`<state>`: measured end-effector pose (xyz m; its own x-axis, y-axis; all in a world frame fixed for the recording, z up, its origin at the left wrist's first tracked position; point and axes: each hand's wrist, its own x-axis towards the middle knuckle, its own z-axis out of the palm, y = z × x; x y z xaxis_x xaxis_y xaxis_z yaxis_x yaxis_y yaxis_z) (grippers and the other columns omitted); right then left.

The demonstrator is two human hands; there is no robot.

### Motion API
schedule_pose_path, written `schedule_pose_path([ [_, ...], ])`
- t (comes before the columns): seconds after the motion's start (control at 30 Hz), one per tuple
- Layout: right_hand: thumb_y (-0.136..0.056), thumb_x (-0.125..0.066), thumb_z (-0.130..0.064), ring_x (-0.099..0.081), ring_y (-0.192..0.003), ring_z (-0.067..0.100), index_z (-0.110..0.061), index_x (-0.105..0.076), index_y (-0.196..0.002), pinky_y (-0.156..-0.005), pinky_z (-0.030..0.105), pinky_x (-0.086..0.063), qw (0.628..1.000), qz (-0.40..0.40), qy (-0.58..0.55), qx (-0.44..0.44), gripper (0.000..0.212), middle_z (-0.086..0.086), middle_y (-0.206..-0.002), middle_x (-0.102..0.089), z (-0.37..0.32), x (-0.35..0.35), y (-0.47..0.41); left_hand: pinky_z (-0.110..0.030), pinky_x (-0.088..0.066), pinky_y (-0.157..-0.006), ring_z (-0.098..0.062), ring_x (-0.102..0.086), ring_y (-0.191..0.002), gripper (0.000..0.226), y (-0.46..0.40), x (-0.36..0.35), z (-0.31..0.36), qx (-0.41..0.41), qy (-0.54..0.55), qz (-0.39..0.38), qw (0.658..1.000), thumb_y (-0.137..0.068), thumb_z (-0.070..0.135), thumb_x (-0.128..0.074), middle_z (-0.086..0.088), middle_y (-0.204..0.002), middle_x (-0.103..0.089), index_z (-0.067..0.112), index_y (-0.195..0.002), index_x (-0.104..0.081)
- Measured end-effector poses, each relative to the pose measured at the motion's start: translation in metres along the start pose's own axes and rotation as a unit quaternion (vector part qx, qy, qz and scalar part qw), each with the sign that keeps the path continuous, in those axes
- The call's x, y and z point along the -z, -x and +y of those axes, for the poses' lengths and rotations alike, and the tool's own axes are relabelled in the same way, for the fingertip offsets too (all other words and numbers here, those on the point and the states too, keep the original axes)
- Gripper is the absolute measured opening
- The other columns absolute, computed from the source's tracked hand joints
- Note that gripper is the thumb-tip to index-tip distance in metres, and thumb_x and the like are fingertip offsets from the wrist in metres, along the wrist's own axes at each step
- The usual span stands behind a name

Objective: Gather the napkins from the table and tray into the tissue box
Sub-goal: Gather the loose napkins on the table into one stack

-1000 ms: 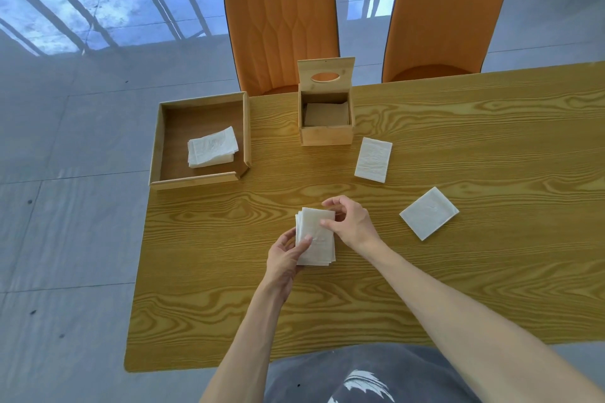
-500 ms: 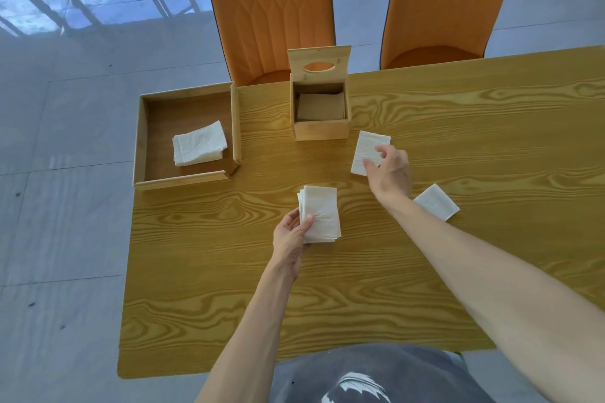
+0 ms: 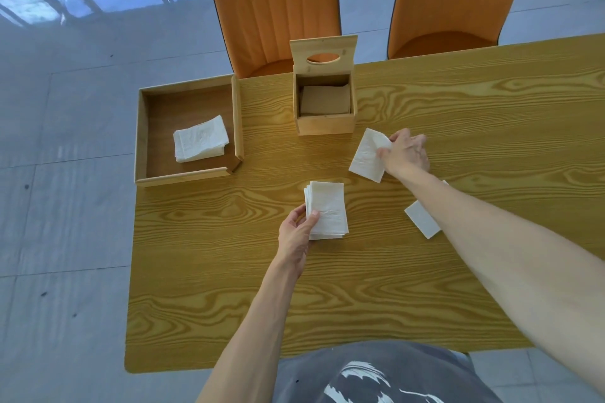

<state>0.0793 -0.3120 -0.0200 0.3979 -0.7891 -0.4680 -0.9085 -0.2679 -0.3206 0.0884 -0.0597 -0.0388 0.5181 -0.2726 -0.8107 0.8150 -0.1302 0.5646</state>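
Note:
My left hand (image 3: 296, 232) grips a stack of white napkins (image 3: 328, 209) at its near left corner, low over the wooden table (image 3: 458, 127). My right hand (image 3: 406, 152) pinches the right edge of a single napkin (image 3: 368, 155) just right of the tissue box (image 3: 324, 123), and that edge is lifted off the table. The wooden tissue box stands open with its lid (image 3: 323, 54) tipped up; napkins lie inside it. Another napkin (image 3: 422, 219) lies on the table, partly hidden under my right forearm. A small pile of napkins (image 3: 200, 138) rests in the wooden tray (image 3: 141, 141) at the left.
Two orange chairs (image 3: 275, 6) stand behind the table's far edge. The tray sits at the table's left edge, close to the tissue box. Grey floor tiles lie to the left.
My right hand left the stack, reached to the single napkin beside the box and took hold of its edge. The left hand kept the stack in place.

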Motion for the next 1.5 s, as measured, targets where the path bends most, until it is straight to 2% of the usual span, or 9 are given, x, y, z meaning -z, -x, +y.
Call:
schedule_pose_path([
  [0.13,-0.088,-0.068,-0.026,-0.057,-0.109,0.034,-0.014,-0.051,-0.122,-0.083,0.038,-0.045,1.0,0.004,-0.019,0.014,0.039,0.015,-0.128,-0.047,0.005,-0.002,0.007,-0.051,-0.052,-0.1,-0.03,-0.067,-0.113,0.046,0.002,0.0,-0.002,-0.009,-0.015,-0.002,1.0,-0.09,0.013,-0.07,-0.012,-0.12,-0.071,0.009,-0.134,-0.054],
  [0.33,-0.09,-0.061,-0.014,-0.06,-0.105,0.028,-0.01,-0.053,-0.126,-0.075,0.032,-0.042,0.991,0.009,-0.13,0.018,0.037,0.009,-0.114,-0.063,0.021,-0.003,0.028,-0.045,-0.054,-0.097,-0.027,-0.067,-0.111,0.043,0.009,0.005,-0.006,-0.015,-0.017,0.001,1.0,-0.091,0.013,-0.069,-0.01,-0.118,-0.071,0.01,-0.131,-0.055],
  [0.47,-0.091,-0.057,-0.018,-0.059,-0.093,0.028,-0.005,-0.063,-0.105,-0.071,0.031,-0.04,0.981,0.003,-0.189,0.054,0.02,0.009,-0.096,-0.064,0.031,-0.004,0.047,-0.049,-0.052,-0.101,-0.027,-0.067,-0.111,0.041,0.014,0.006,-0.013,-0.023,-0.013,0.003,1.0,-0.09,0.013,-0.07,-0.008,-0.116,-0.072,0.011,-0.129,-0.057],
  [0.67,-0.093,-0.062,-0.027,-0.06,-0.1,0.012,-0.014,-0.064,-0.113,-0.074,0.018,-0.045,0.947,-0.01,-0.31,0.084,0.024,-0.002,-0.108,-0.065,0.042,-0.001,0.078,-0.053,-0.051,-0.101,-0.03,-0.067,-0.111,0.039,0.024,0.01,-0.025,-0.03,-0.014,0.002,0.999,-0.09,0.015,-0.071,-0.011,-0.117,-0.071,0.012,-0.127,-0.057],
  [0.8,-0.091,-0.066,-0.027,-0.066,-0.099,0.015,-0.02,-0.065,-0.104,-0.083,0.031,-0.057,0.924,-0.004,-0.365,0.115,0.015,0.0,-0.108,-0.069,0.045,0.004,0.093,-0.052,-0.05,-0.101,-0.031,-0.066,-0.112,0.031,0.027,0.014,-0.032,-0.034,-0.012,0.002,0.999,-0.091,0.015,-0.07,-0.011,-0.118,-0.071,0.015,-0.12,-0.059],
  [0.97,-0.091,-0.069,-0.014,-0.072,-0.091,0.018,-0.011,-0.064,-0.109,-0.07,0.025,-0.06,0.879,-0.082,-0.443,0.159,0.019,0.009,-0.1,-0.073,0.039,0.023,0.123,-0.047,-0.053,-0.097,-0.029,-0.066,-0.107,0.041,0.029,0.016,-0.036,-0.039,0.009,-0.007,0.999,-0.091,0.014,-0.069,-0.014,-0.121,-0.069,0.009,-0.13,-0.056],
  [1.1,-0.09,-0.07,-0.009,-0.073,-0.087,0.017,-0.012,-0.061,-0.118,-0.073,0.032,-0.061,0.859,-0.198,-0.435,0.182,0.03,0.012,-0.097,-0.075,0.036,0.022,0.135,-0.038,-0.055,-0.088,-0.023,-0.068,-0.097,0.034,0.031,0.015,-0.034,-0.04,0.021,-0.015,0.999,-0.094,0.01,-0.063,-0.011,-0.114,-0.07,0.01,-0.127,-0.055],
  [1.27,-0.09,-0.069,-0.007,-0.072,-0.083,0.018,-0.013,-0.059,-0.122,-0.065,0.028,-0.059,0.875,-0.255,-0.376,0.17,0.034,0.015,-0.102,-0.074,0.036,-0.007,0.141,-0.029,-0.056,-0.067,-0.021,-0.069,-0.089,0.034,0.035,0.016,-0.035,-0.041,0.012,-0.014,0.999,-0.095,0.017,-0.064,-0.011,-0.109,-0.073,0.009,-0.128,-0.058],
  [1.5,-0.09,-0.069,-0.011,-0.072,-0.087,0.024,-0.014,-0.06,-0.119,-0.069,0.034,-0.063,0.907,-0.209,-0.335,0.147,0.031,0.017,-0.101,-0.073,0.042,-0.043,0.136,-0.041,-0.055,-0.081,-0.028,-0.066,-0.105,0.033,0.032,0.017,-0.039,-0.041,0.014,0.001,0.999,-0.098,0.027,-0.06,-0.018,-0.122,-0.07,0.009,-0.125,-0.062],
])
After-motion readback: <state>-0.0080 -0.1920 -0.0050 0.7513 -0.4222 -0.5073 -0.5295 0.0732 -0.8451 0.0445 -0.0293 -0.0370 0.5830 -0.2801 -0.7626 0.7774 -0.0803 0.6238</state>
